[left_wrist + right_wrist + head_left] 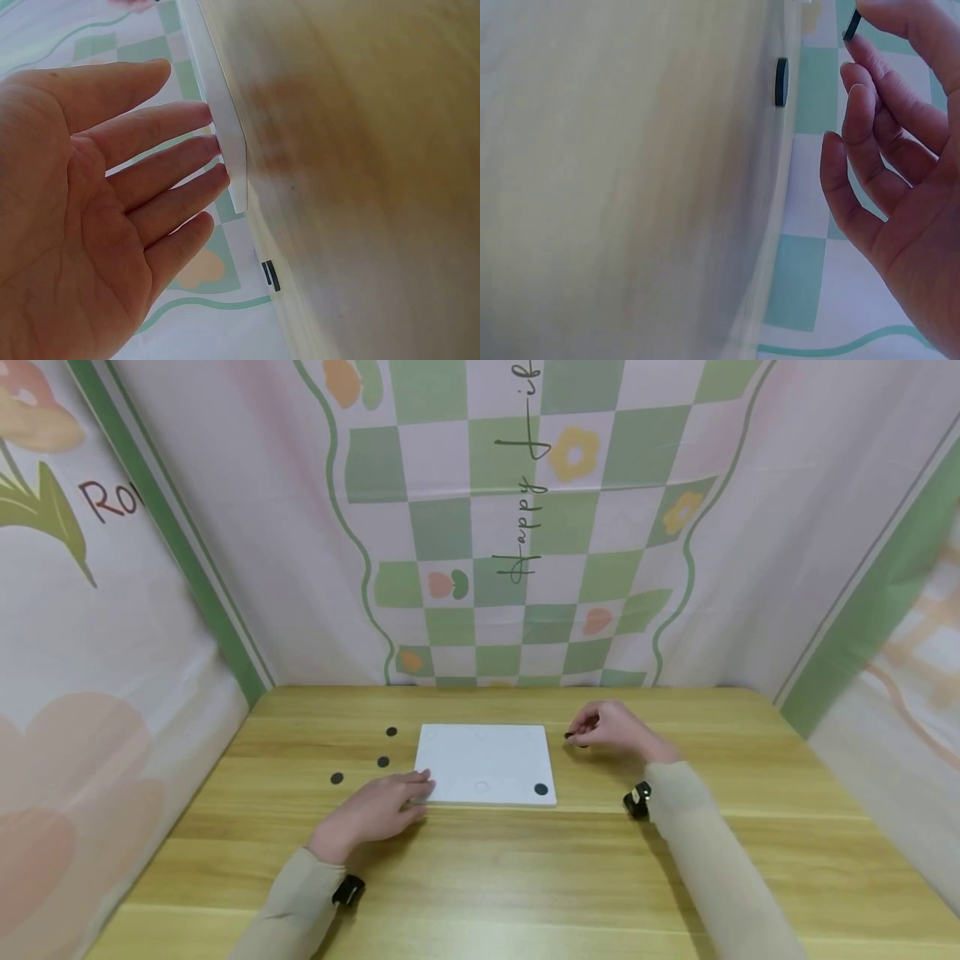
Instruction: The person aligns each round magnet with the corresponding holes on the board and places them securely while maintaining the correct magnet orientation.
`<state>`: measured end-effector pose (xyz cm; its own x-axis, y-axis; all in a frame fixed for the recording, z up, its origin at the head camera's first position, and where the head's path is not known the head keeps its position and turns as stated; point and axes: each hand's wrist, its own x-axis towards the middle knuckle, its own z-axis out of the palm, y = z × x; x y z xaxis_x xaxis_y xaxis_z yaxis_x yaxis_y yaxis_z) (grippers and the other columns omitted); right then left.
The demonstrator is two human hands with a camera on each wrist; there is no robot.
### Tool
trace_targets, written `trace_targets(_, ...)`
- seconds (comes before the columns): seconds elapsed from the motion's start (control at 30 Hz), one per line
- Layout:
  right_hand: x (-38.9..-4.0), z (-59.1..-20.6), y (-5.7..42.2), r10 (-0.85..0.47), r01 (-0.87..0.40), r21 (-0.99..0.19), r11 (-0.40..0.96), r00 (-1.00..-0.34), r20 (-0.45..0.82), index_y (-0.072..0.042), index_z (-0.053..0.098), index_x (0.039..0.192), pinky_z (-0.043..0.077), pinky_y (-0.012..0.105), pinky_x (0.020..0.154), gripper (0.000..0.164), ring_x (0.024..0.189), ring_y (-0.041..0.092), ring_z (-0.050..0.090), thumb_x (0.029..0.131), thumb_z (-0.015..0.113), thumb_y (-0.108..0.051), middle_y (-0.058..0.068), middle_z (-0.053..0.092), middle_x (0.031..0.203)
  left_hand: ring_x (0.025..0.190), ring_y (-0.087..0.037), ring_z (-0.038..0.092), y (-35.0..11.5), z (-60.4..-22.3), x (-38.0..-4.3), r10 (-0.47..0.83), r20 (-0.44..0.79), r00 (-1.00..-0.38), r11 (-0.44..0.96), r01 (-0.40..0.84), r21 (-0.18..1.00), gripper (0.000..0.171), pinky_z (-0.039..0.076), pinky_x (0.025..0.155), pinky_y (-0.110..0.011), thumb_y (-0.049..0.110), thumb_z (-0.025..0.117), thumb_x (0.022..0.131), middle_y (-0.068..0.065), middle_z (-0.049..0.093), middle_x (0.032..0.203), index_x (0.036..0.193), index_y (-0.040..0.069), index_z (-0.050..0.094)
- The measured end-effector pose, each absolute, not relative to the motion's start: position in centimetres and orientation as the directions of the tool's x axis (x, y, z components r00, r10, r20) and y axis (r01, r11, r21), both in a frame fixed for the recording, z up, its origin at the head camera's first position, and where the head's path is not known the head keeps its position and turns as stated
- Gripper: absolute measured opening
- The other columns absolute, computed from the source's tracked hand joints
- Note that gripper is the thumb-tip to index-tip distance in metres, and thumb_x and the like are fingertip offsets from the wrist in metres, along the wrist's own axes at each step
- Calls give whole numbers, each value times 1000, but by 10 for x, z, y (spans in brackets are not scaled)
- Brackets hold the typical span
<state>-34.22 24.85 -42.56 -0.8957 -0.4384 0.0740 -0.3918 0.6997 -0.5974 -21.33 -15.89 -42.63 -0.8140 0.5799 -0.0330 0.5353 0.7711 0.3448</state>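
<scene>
A flat white board (480, 764) with faint round marks near its edges lies on the table. One black disc (542, 789) sits at its near right corner. The fingers of my left hand (371, 812) rest on the near left corner; they look nearly straight in the left wrist view, touching the board's edge (234, 161). To the right of the board, my right hand (613, 728) pinches a small black disc (852, 24) between thumb and index finger, above the table. Another black disc (781, 82) lies on the wood below that hand, mostly hidden in the head view.
Left of the board, three black discs lie apart on the wooden table (480, 877): a far one (392, 732), a middle one (383, 762) and a near one (337, 778). Printed curtains (510, 610) hang behind the table and at both sides.
</scene>
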Motion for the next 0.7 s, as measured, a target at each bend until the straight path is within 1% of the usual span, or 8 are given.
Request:
trace_targets(0.23, -346, -426, 239, -455, -403, -607, 685, -887, 76, -11, 72, 85, 52, 22, 63, 15, 71, 12, 61, 76, 79, -21, 1, 69, 81, 135, -29, 41, -159, -426, -214, 578, -40, -815, 773, 531, 347, 44, 35, 110, -47, 28, 52, 98, -10, 41, 148, 137, 8, 50)
trace_targets(0.53, -348, -424, 231, -473, -410, -608, 679, -879, 65, -9, 72, 89, 52, 23, 65, 17, 75, 12, 61, 78, 78, -20, 3, 69, 84, 135, -29, 41, -159, -427, -214, 582, -35, -812, 771, 538, 342, 44, 36, 110, -47, 28, 52, 98, -10, 41, 148, 137, 7, 50)
trace_targets(0.7, -351, -424, 226, -480, -421, -592, 687, -875, 64, -10, 73, 88, 52, 23, 64, 17, 74, 11, 61, 78, 78, -23, 0, 69, 82, 135, -30, 41, -159, -426, -214, 589, -30, -808, 765, 545, 344, 43, 36, 109, -48, 27, 52, 98, -12, 41, 148, 136, 6, 51)
